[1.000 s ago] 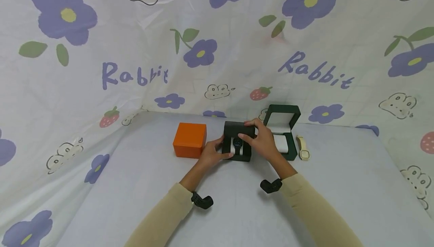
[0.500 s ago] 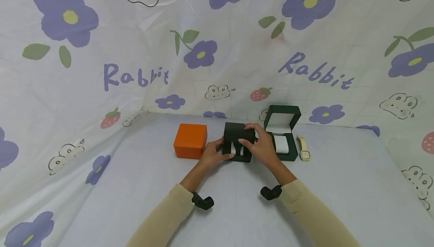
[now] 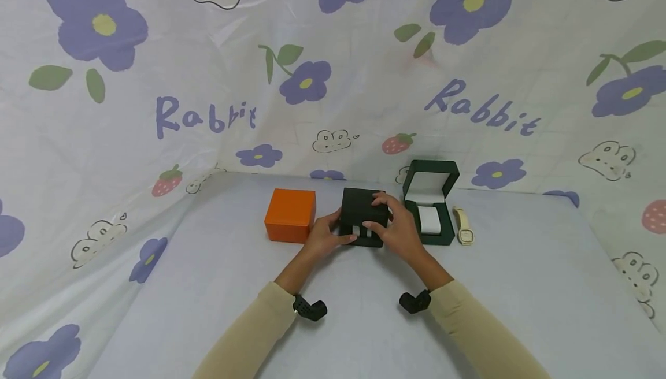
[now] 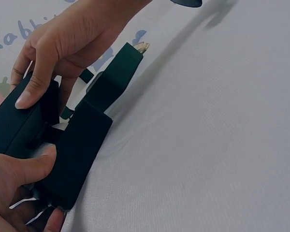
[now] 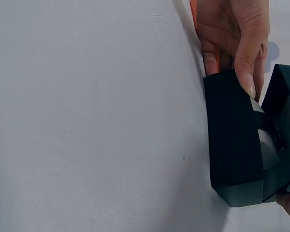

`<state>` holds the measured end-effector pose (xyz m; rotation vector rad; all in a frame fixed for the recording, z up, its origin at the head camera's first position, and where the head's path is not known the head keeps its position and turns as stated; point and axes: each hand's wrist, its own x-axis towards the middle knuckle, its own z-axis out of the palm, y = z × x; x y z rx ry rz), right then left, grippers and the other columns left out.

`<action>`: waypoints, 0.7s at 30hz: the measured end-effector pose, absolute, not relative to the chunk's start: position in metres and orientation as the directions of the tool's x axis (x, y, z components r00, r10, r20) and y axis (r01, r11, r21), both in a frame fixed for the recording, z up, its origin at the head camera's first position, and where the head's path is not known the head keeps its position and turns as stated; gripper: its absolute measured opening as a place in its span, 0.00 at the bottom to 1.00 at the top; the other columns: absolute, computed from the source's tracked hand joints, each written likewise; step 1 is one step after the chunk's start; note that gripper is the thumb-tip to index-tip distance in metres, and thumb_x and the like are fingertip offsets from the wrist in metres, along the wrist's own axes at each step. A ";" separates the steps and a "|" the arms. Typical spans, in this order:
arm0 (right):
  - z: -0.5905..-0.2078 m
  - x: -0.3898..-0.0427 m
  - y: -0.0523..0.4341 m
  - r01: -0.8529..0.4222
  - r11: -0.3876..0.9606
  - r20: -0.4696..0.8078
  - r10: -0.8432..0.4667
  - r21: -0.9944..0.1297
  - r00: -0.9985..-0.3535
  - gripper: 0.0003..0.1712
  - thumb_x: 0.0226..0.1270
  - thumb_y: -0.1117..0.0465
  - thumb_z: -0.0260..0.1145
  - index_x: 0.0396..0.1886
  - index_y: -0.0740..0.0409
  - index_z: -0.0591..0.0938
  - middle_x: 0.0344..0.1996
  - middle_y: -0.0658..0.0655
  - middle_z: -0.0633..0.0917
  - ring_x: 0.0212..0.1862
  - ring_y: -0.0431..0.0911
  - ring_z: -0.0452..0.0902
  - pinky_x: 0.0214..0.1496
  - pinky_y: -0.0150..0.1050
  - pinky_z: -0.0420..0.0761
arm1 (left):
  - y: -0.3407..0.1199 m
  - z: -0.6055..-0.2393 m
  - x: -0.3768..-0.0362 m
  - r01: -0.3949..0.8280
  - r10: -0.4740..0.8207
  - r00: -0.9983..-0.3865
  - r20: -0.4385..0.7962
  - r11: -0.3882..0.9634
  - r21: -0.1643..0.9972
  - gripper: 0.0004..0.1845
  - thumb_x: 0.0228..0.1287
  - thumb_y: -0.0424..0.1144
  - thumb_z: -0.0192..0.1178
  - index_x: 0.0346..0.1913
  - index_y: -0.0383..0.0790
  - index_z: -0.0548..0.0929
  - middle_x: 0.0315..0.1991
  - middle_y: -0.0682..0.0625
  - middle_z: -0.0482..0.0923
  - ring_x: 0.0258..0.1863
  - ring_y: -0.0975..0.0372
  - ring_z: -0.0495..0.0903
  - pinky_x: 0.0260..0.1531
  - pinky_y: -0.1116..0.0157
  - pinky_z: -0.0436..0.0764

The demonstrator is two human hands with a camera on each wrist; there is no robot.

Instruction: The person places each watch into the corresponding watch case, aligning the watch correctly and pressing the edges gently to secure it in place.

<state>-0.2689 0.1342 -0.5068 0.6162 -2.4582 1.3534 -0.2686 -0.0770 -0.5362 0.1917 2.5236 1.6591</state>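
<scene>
A black watch box (image 3: pixel 359 205) sits on the table with its lid tilted most of the way down over the base. My left hand (image 3: pixel 322 237) grips the base at its left side, thumb at the front corner. On the lid's right side, my right hand (image 3: pixel 400 229) holds with the thumb at the front edge and fingers on top. Through the remaining gap, the right wrist view shows a dark watch (image 5: pixel 278 139) on a white cushion (image 5: pixel 268 150). In the head view the lid hides most of this watch.
Left of the black box stands a closed orange box (image 3: pixel 290 215). To the right is an open green watch box (image 3: pixel 446 226) with a white cushion, and beside it lies a gold watch (image 3: pixel 465 229). A printed cloth (image 3: pixel 364 90) hangs behind the table.
The black box's lid has swung forward and down under my right hand, covering the watch that showed before. My left hand has stayed at the base.
</scene>
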 end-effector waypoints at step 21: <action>-0.515 -0.262 0.135 -0.520 0.443 0.451 -0.259 -0.730 -0.854 0.22 0.55 0.71 0.78 0.48 0.62 0.80 0.67 0.63 0.76 0.73 0.57 0.66 0.63 0.57 0.78 | -0.078 -0.538 -0.271 0.043 0.176 -0.984 -0.021 0.354 0.934 0.48 0.56 0.37 0.78 0.77 0.38 0.63 0.74 0.43 0.65 0.75 0.52 0.63 0.75 0.53 0.61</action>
